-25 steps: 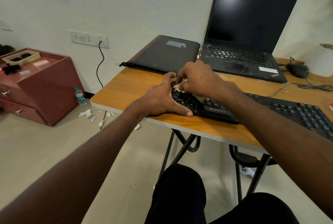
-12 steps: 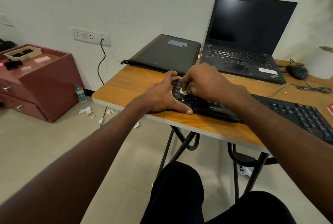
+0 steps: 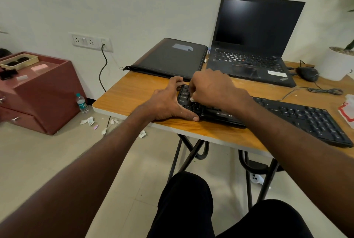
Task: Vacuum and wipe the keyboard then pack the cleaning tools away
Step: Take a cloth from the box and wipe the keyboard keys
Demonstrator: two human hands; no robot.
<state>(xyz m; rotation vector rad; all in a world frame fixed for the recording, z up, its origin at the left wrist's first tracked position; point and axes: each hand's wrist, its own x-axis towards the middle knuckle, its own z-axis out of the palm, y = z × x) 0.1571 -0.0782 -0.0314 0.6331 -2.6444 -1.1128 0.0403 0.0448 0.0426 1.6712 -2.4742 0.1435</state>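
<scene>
We see left hand spread flat, bracing left end of keyboard on tabletop. Right hand curled over left keys, pinching small white wipe, mostly hidden. Behind: closed sleeve, open laptop, mouse. Right edge: plant pot. Floor left: water bottle, paper scraps, red cabinet.
</scene>
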